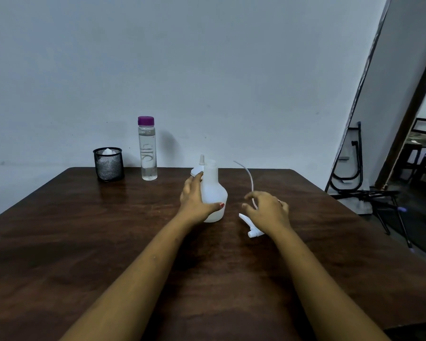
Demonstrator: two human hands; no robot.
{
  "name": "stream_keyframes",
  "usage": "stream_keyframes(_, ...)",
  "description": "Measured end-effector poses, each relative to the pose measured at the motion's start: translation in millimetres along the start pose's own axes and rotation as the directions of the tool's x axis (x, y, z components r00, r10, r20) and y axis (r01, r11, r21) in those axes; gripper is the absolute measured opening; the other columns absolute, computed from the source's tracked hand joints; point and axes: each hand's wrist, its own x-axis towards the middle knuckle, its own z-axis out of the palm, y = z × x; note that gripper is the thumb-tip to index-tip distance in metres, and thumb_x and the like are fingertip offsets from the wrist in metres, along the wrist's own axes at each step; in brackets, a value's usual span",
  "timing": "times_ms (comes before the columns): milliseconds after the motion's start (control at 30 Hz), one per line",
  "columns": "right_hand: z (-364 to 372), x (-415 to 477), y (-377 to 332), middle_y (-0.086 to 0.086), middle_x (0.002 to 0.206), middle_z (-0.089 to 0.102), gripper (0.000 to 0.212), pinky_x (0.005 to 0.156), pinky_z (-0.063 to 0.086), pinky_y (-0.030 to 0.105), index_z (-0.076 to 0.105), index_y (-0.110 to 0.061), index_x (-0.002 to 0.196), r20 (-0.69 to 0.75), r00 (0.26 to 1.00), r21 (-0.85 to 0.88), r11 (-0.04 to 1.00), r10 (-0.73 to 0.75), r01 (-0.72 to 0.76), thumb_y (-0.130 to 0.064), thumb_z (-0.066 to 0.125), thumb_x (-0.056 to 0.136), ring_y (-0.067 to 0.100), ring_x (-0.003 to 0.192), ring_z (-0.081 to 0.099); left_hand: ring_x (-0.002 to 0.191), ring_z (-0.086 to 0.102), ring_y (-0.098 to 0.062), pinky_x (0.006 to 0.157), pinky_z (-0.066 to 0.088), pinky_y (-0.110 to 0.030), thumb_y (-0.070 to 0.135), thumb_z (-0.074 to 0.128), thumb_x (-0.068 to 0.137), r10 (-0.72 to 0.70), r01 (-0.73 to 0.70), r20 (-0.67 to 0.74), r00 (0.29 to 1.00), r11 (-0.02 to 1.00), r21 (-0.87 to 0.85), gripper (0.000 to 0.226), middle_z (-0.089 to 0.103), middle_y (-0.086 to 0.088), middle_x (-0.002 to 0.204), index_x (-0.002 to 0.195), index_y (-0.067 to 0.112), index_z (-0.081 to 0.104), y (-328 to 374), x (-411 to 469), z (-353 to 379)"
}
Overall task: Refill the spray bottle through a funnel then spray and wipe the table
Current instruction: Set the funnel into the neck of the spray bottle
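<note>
A white translucent spray bottle (213,193) stands uncapped on the dark wooden table (84,230), and my left hand (194,200) is wrapped around its left side. The bottle's spray head (251,227) lies on the table to its right, its thin dip tube (249,175) curving up and away. My right hand (268,210) hovers just over the spray head with fingers apart and curled. A white funnel (199,167) sits upside down behind the bottle, partly hidden by it. A clear water bottle (148,153) with a purple cap stands at the back.
A black mesh cup (108,166) holding something white, perhaps a cloth, stands at the table's back left. A pale wall rises right behind the table. Folded black metal frames (354,168) lean on the floor at the right, beside a doorway.
</note>
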Motion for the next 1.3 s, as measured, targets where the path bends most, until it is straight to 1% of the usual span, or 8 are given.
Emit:
stream_keyframes(267, 22.2, 11.2, -67.0, -0.006, 0.144, 0.043, 0.100, 0.105, 0.038, 0.049, 0.031, -0.039, 0.140, 0.112, 0.989, 0.457, 0.889, -0.095, 0.034, -0.072, 0.067, 0.053, 0.020, 0.132, 0.042, 0.146, 0.008, -0.027, 0.115, 0.023, -0.050, 0.031, 0.058, 0.058, -0.101, 0.132, 0.147, 0.984, 0.967, -0.217, 0.101, 0.005, -0.002, 0.159, 0.147, 0.041, 0.011, -15.4, 8.7, -50.2)
stream_keyframes(500, 63.9, 33.9, -100.2, 0.005, 0.152, 0.029, 0.112, 0.110, 0.032, 0.049, 0.015, -0.026, 0.149, 0.063, 0.998, 0.414, 0.910, -0.005, -0.022, -0.049, 0.080, 0.061, 0.030, 0.138, 0.031, 0.127, 0.035, -0.020, 0.091, 0.036, -0.027, -0.001, 0.056, 0.080, -0.229, 0.171, -0.206, 0.951, 0.949, -0.265, 0.073, 0.025, -0.008, 0.150, 0.144, 0.023, 0.030, -49.2, 36.2, -107.5)
stream_keyframes(600, 62.7, 24.2, -123.8, 0.011, 0.157, 0.016, 0.115, 0.114, 0.020, 0.045, 0.005, -0.017, 0.152, -0.280, 0.948, 0.528, 0.849, 0.153, 0.019, -0.036, 0.081, 0.068, 0.033, 0.143, 0.017, 0.126, 0.040, -0.024, 0.098, 0.040, -0.033, 0.004, 0.059, 0.081, -0.343, 0.238, -0.266, 0.901, 0.903, -0.357, 0.064, 0.032, -0.012, 0.146, 0.139, 0.019, 0.037, -65.0, 56.5, -124.4)
stream_keyframes(700, 72.7, 7.2, -161.2, 0.010, 0.144, 0.037, 0.080, 0.109, 0.032, 0.043, 0.029, -0.016, 0.145, -0.647, 0.760, 0.437, 0.790, -0.056, 0.430, -0.027, 0.070, 0.077, 0.027, 0.134, 0.034, 0.124, 0.043, -0.025, 0.095, 0.039, -0.031, 0.005, 0.060, 0.081, -0.382, 0.258, -0.304, 0.873, 0.889, -0.377, 0.059, 0.038, -0.013, 0.142, 0.135, 0.017, 0.042, -79.7, 78.4, -135.0)
stream_keyframes(800, 99.9, 8.5, -189.0, 0.004, 0.132, 0.046, 0.056, 0.104, 0.040, 0.038, 0.042, -0.019, 0.135, -0.445, 0.845, 0.380, 0.792, -0.296, 0.478, -0.025, 0.058, 0.082, 0.024, 0.125, 0.042, 0.111, 0.048, -0.021, 0.091, 0.040, -0.029, 0.004, 0.058, 0.082, -0.398, 0.268, -0.334, 0.855, 0.889, -0.372, 0.054, 0.046, -0.011, 0.137, 0.133, 0.013, 0.044, -87.4, 97.0, -140.2)
stream_keyframes(900, 124.1, 18.6, -195.9, 0.002, 0.135, 0.043, 0.050, 0.106, 0.037, 0.035, 0.044, -0.018, 0.135, -0.074, 0.981, 0.469, 0.862, -0.180, 0.193, -0.021, 0.057, 0.086, 0.024, 0.130, 0.036, 0.116, 0.051, -0.024, 0.098, 0.042, -0.033, 0.005, 0.059, 0.083, -0.395, 0.284, -0.314, 0.863, 0.895, -0.345, 0.051, 0.051, -0.010, 0.134, 0.132, 0.011, 0.046, -94.0, 112.1, -141.9)
stream_keyframes(1000, 134.6, 27.9, -191.1, 0.001, 0.133, 0.051, 0.046, 0.102, 0.039, 0.032, 0.043, -0.019, 0.136, 0.127, 0.972, 0.373, 0.918, -0.197, 0.137, -0.022, 0.051, 0.090, 0.021, 0.124, 0.046, 0.118, 0.051, -0.025, 0.100, 0.041, -0.034, 0.007, 0.064, 0.082, -0.382, 0.281, -0.305, 0.872, 0.902, -0.327, 0.051, 0.052, -0.011, 0.132, 0.131, 0.010, 0.047, -100.2, 123.6, -141.6)
stream_keyframes(1300, 137.5, 37.9, -195.8, 0.008, 0.108, 0.067, 0.025, 0.096, 0.041, 0.036, 0.060, -0.011, 0.105, 0.179, 0.924, -0.085, 0.930, -0.338, 0.357, -0.024, 0.042, 0.095, 0.027, 0.103, 0.062, 0.130, 0.043, -0.030, 0.104, 0.040, -0.039, 0.019, 0.074, 0.078, -0.350, 0.247, -0.308, 0.885, 0.912, -0.327, 0.080, 0.039, -0.014, 0.144, 0.144, 0.014, 0.028, -109.9, 173.8, -123.5)
